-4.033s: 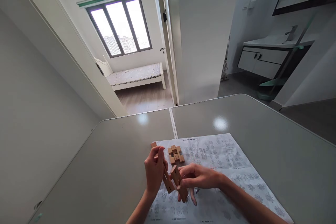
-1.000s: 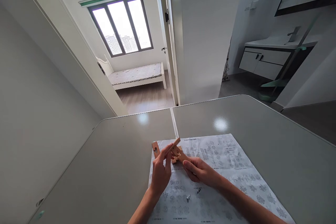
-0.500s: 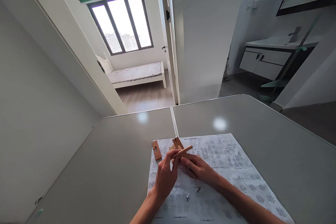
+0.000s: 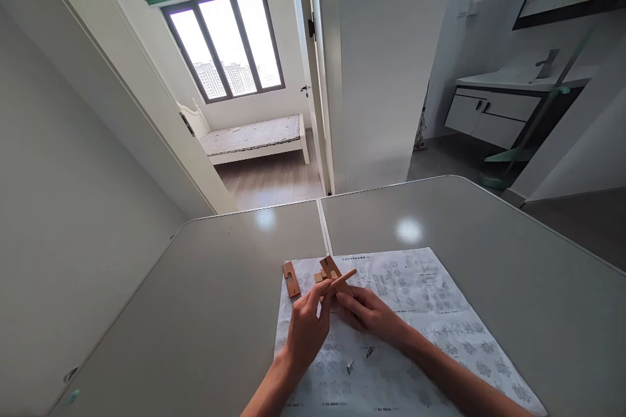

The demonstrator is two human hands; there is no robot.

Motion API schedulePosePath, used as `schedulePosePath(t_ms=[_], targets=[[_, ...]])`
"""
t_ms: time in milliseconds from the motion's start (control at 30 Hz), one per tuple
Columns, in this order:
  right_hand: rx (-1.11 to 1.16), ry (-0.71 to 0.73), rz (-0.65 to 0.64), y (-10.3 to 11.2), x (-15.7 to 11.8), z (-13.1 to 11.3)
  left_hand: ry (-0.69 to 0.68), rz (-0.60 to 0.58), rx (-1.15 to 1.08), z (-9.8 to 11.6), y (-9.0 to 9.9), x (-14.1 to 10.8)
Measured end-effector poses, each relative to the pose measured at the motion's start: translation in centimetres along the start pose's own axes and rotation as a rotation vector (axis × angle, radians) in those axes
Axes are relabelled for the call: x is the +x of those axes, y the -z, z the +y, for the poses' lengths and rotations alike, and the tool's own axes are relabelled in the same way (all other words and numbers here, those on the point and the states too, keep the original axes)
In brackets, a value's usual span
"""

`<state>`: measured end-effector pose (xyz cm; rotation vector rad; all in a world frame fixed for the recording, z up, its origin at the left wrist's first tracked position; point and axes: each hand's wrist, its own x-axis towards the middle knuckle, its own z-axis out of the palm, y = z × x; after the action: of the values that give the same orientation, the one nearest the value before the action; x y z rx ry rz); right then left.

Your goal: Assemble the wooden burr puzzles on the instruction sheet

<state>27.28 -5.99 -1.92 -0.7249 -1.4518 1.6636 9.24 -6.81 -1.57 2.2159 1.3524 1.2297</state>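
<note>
Between the fingertips of my left hand point(image 4: 310, 319) is a thin, light wooden stick point(image 4: 346, 277), tilted up to the right. My right hand point(image 4: 366, 310) closes around the lower end of a brown wooden block point(image 4: 329, 265) with a dark mark near its top. The stick crosses in front of that block. Smaller wooden pieces point(image 4: 319, 277) show just left of the block, partly hidden by my left fingers; whether they are joined to it I cannot tell. Another notched brown wooden block point(image 4: 292, 281) lies on the paper to the left, apart from both hands.
Beneath my hands a printed instruction sheet point(image 4: 420, 300) with small diagrams lies on the grey table point(image 4: 220, 313). A seam point(image 4: 323, 225) runs across the tabletop. Beyond the table are a doorway to a bed point(image 4: 254, 137) and a washbasin cabinet point(image 4: 489, 111).
The stick in my left hand has shifted very slightly down and to the left. Both hands keep their grips, and the separate block stays in place.
</note>
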Motion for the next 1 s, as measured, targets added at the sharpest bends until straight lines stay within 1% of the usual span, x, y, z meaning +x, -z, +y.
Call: schedulePosePath(t_ms=[167, 233, 267, 333, 400, 467, 533, 667, 767, 1000], targets=[[0.107, -0.026, 0.047, 0.1, 0.1, 0.1, -0.168, -0.014, 0.1, 0.1, 1.0, 0.5], [0.157, -0.037, 0.098, 0.3, 0.2, 0.4, -0.222, 0.008, 0.162, 0.0, 1.6, 0.9], [0.179, -0.038, 0.127, 0.4, 0.3, 0.6, -0.222, 0.036, 0.202, -0.2, 2.0, 1.2], [0.22, -0.038, 0.173, 0.7, 0.5, 1.0, -0.145, 0.129, 0.301, -0.7, 2.6, 1.7], [0.246, -0.034, 0.196, 0.8, 0.6, 1.3, 0.016, 0.183, 0.431, -1.6, 3.2, 2.2], [0.261, -0.029, 0.195, 0.9, 0.7, 1.4, 0.143, 0.175, 0.534, -2.7, 3.6, 2.4], [0.26, -0.021, 0.179, 0.8, 0.7, 1.4, 0.216, 0.122, 0.608, -3.7, 3.9, 2.3], [0.231, -0.026, 0.161, 0.8, 0.6, 1.2, 0.278, 0.024, 0.694, -4.7, 4.1, 1.9], [0.217, -0.036, 0.161, 0.7, 0.6, 1.1, 0.299, -0.004, 0.721, -5.0, 4.1, 1.7], [0.206, -0.05, 0.158, 0.7, 0.5, 0.9, 0.352, -0.046, 0.692, -5.1, 4.4, 1.8]])
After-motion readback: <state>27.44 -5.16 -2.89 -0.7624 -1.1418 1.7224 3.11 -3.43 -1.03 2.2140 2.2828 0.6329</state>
